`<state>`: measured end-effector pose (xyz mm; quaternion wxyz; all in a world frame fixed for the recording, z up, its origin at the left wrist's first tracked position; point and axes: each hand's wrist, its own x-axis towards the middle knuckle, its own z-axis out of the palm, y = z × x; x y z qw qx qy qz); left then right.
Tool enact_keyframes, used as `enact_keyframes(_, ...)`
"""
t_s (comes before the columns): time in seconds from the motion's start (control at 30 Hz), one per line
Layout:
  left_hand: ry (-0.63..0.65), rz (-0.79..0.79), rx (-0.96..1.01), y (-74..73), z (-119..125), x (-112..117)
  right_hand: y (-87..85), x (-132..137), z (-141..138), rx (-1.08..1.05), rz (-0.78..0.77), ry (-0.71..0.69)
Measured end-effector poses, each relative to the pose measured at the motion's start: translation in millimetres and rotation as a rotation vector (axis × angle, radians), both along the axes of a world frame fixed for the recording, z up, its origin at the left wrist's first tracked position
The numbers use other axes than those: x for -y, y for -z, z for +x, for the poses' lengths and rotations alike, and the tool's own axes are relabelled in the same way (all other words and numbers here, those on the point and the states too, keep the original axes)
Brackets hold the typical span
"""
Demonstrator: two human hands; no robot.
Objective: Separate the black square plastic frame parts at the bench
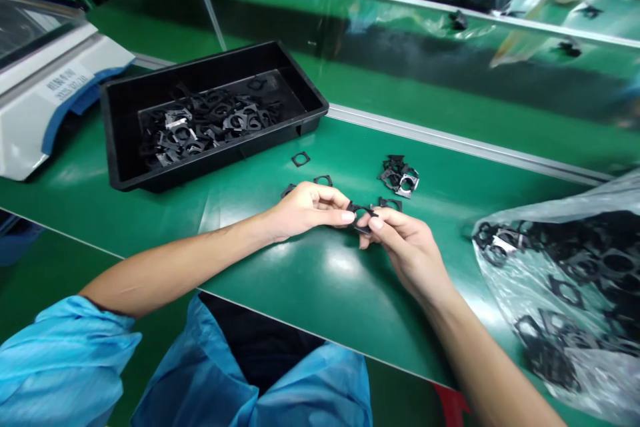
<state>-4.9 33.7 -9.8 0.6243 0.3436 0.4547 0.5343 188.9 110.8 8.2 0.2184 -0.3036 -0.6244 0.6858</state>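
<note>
Fingertips of both hands meet over a black square frame: the left hand and right hand are each nearly closed in a pinch, holding it from opposite sides just above a green bench mat. The frame looks snagged with a second piece, though fingers hide too much to be sure. Such a light grip could let it spring loose or drop if the pieces are pulled apart sharply. Just beyond the hands, single frames lie near a small loose heap of black and metal-faced frames, where a stray elbow or dropped piece could scatter them or mix them up. Another frame lies alone near a black plastic tray, which holds a tangled mass of similar frames; their interlocking could make separating them slow. To the right, an open clear plastic bag spills more black frames across the mat, and pieces could slide from it onto the floor. Blue sleeves sit near the mat's front edge, close enough to catch loose parts. A white machine stands to the far left.
</note>
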Motion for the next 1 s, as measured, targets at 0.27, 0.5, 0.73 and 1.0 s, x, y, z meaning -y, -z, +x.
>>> enact_keyframes(0.27, 0.038, -0.023, -0.013, -1.0, 0.0, 0.8, -5.2, 1.7, -0.5, 0.053, 0.094, 0.059)
enact_keyframes(0.5, -0.007, 0.001, -0.087, -2.6, 1.3, 1.2, -6.5, 4.0, -0.8, 0.114, 0.180, 0.070)
enact_keyframes(0.73, -0.022, 0.013, 0.007, -1.0, 5.4, 1.2, -4.8, 2.9, -3.2, 0.095, 0.147, 0.041)
enact_keyframes(1.0, -0.064, -0.014, 0.070, 1.9, 3.2, 0.3, -5.4, 2.2, -1.7, 0.106, 0.137, 0.077)
